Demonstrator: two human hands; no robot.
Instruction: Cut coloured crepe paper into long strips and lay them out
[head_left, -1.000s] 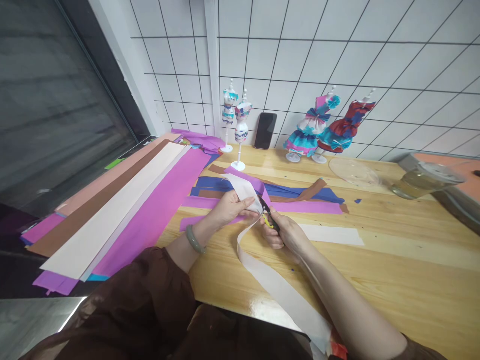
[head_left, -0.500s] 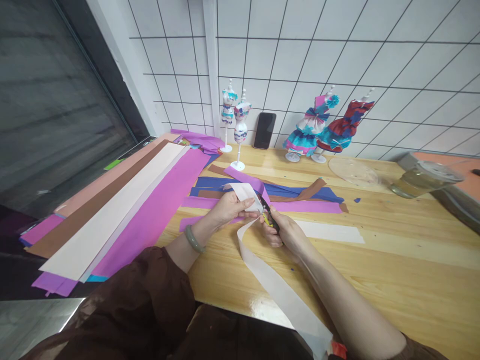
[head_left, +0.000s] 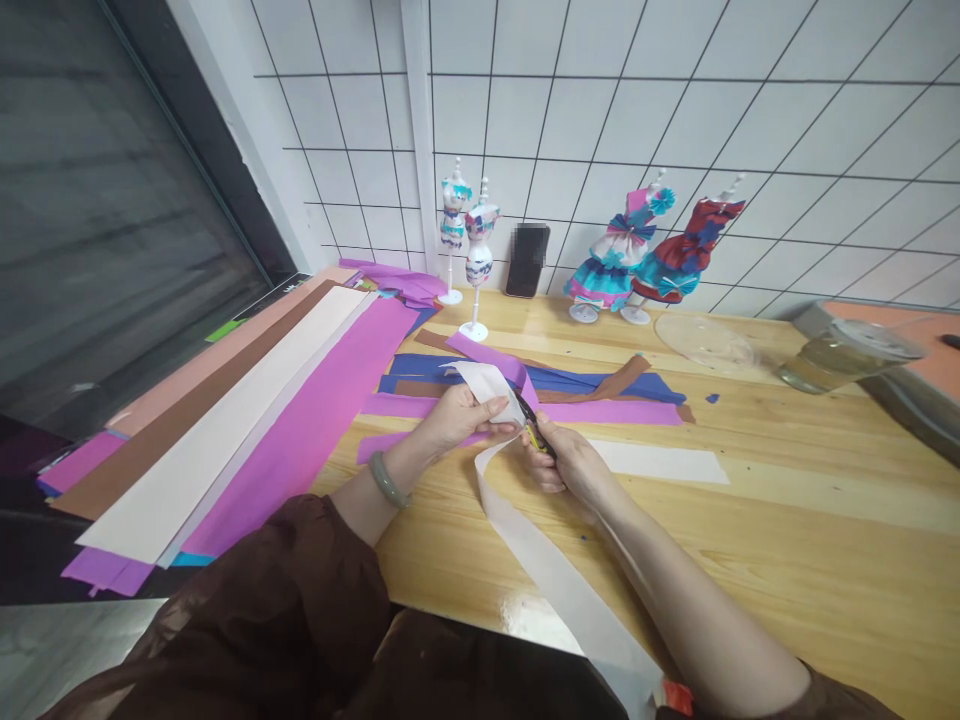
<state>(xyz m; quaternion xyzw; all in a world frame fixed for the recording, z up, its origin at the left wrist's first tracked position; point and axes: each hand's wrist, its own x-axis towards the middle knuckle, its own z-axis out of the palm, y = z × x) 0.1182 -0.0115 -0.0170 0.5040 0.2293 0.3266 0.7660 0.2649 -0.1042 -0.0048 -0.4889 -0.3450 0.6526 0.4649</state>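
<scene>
A long white strip [head_left: 551, 560] runs from between my hands down past the table's front edge. My left hand [head_left: 459, 418], with a bangle at the wrist, pinches the strip's upper part, whose end curls up above the fingers. In my right hand [head_left: 553, 452] are black scissors [head_left: 526, 408] with yellow on the handle, their blades at the white strip beside my left fingertips. Beneath and behind my hands lie purple strips [head_left: 622, 412], blue strips [head_left: 427, 368] and brown strips [head_left: 626, 375]. Another white strip [head_left: 660, 461] lies flat to the right.
Long sheets of purple [head_left: 300, 430], white and brown are piled at the left. Along the tiled wall stand two small mannequins [head_left: 478, 260], a phone [head_left: 528, 262] and two dressed mannequins [head_left: 615, 255]. A lidded cup [head_left: 832, 360] stands at the right by an orange-topped object [head_left: 930, 350].
The scissor blades look slightly closer together on the white strip. Both hands have stayed almost in the same place, and the view has shifted very slightly.
</scene>
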